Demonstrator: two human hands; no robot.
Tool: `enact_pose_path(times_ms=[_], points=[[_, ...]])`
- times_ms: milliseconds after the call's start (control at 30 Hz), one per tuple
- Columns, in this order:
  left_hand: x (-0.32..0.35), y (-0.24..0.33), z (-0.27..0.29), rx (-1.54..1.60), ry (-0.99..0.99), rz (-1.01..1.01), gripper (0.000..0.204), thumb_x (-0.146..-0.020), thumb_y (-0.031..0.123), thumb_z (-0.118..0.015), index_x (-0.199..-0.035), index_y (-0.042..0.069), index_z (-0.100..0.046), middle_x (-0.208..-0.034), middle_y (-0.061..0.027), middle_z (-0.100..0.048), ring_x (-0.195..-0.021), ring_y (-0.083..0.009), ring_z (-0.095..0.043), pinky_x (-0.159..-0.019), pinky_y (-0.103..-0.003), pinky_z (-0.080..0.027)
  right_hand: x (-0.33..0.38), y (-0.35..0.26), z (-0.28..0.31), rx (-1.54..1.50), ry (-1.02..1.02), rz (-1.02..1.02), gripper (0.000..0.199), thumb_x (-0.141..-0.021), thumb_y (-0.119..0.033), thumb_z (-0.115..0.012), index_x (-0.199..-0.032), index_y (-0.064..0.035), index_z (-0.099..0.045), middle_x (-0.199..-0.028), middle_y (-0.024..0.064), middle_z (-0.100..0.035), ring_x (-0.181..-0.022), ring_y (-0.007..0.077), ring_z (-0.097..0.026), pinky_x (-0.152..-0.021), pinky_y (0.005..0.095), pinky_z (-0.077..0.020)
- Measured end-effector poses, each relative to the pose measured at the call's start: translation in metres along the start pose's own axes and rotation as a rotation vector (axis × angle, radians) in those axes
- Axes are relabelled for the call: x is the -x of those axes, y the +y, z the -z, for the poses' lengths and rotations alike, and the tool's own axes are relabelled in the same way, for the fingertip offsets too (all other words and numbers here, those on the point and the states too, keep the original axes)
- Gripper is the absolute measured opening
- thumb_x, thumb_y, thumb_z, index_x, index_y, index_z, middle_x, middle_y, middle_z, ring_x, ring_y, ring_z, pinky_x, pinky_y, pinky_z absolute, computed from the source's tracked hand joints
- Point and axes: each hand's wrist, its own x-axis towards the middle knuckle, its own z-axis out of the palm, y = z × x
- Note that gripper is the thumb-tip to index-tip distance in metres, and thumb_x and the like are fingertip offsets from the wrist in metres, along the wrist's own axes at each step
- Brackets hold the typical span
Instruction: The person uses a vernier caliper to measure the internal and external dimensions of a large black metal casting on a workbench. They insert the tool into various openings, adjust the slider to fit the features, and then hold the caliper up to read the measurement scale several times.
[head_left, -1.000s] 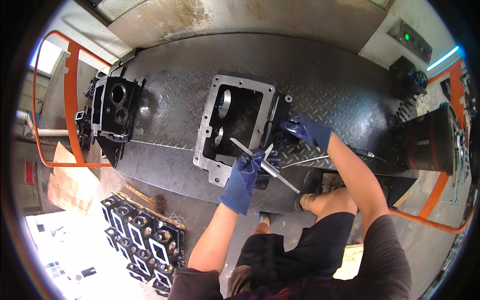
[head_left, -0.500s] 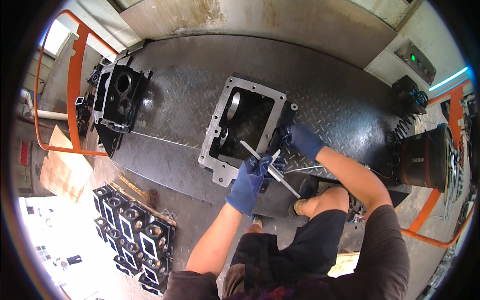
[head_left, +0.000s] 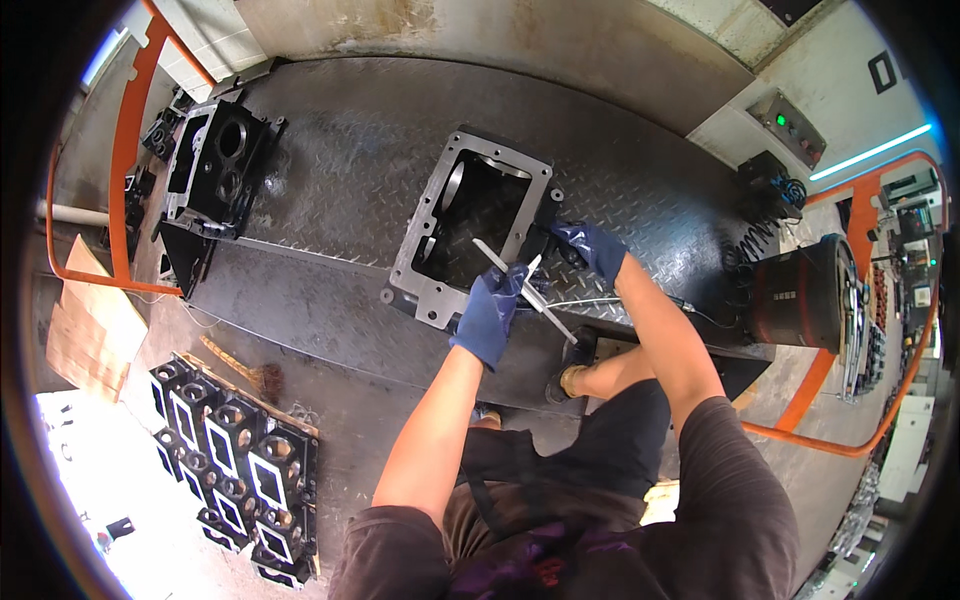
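A black cast-metal housing [head_left: 406, 262] with a bare grey rectangular flange stands on the steel bench, its large opening facing up. At the flange's near edge, my left hand [head_left: 488, 315], in a blue glove, is closed round a silver caliper [head_left: 556, 322]. One end of the caliper slants over the opening and the other points toward me. My right hand [head_left: 597, 252], also gloved, is at the housing's right side with fingers curled against a dark part there. What those fingers grip is hidden.
Another black housing [head_left: 222, 165] stands at the bench's left end. Several smaller black castings [head_left: 232, 450] are grouped on the floor at lower left, beside a brush [head_left: 265, 380]. A dark drum [head_left: 800, 300], coiled hose [head_left: 755, 245] and orange frame [head_left: 810, 390] stand at right.
The whole view has shifted, so the bench and housings appear higher and farther left. Both hands stay at the housing, the left still holding the caliper.
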Motion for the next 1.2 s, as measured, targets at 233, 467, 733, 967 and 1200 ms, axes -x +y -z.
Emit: enact_pose_path(times_ms=[233,467,733,967,1200], points=[[-0.008,-0.018,0.007,0.034,-0.004,-0.096,0.022,-0.093,0.024,-0.058,-0.1,0.006,-0.067,-0.076,0.0001,-0.064,-0.057,-0.0086,-0.056,-0.049,-0.024,-0.044,0.002,0.014,-0.02,0.707,0.287,0.603,0.02,-0.083,-0.024,-0.06,-0.077,-0.0056,-0.064,-0.069,0.0129,-0.063,-0.062,0.0235,-0.06,-0.06,0.0384,-0.0465],[-0.025,-0.028,0.019,-0.006,-0.034,-0.068,0.024,-0.094,0.019,-0.055,-0.107,0.001,-0.064,-0.084,-0.0066,-0.068,-0.069,-0.0157,-0.065,-0.062,-0.029,-0.054,0.017,-0.009,-0.043,0.856,0.557,0.497,0.024,-0.083,-0.027,-0.056,-0.093,-0.006,-0.063,-0.086,0.0216,-0.064,-0.085,0.0399,-0.061,-0.074,0.0463,-0.0479],[-0.013,-0.011,0.008,-0.2,0.014,-0.119,0.023,-0.093,0.021,-0.057,-0.102,0.002,-0.066,-0.082,-0.0016,-0.065,-0.069,-0.0103,-0.058,-0.062,-0.028,-0.047,-0.014,-0.013,0.031,0.573,-0.307,0.341,0.026,-0.087,-0.025,-0.057,-0.098,-0.0024,-0.063,-0.089,0.0238,-0.065,-0.083,0.0359,-0.064,-0.074,0.0405,-0.0484],[0.006,0.006,0.006,0.06,-0.01,0.071,0.025,-0.093,0.024,-0.057,-0.101,0.001,-0.065,-0.084,-0.0046,-0.067,-0.072,-0.0125,-0.061,-0.063,-0.029,-0.05,0.007,-0.029,0.0,1.079,0.141,0.467,0.017,-0.076,-0.015,-0.061,-0.088,-0.0065,-0.069,-0.08,0.0205,-0.065,-0.079,0.0378,-0.064,-0.072,0.0439,-0.0508],[0.006,0.004,0.007,0.048,0.012,0.064,0.027,-0.094,0.016,-0.056,-0.112,-0.002,-0.061,-0.098,-0.0103,-0.068,-0.085,-0.0183,-0.066,-0.075,-0.029,-0.053,0.021,-0.016,0.003,0.789,0.231,0.561,0.024,-0.083,-0.029,-0.063,-0.093,-0.0081,-0.069,-0.084,0.0203,-0.066,-0.082,0.0348,-0.063,-0.072,0.0406,-0.0498]])
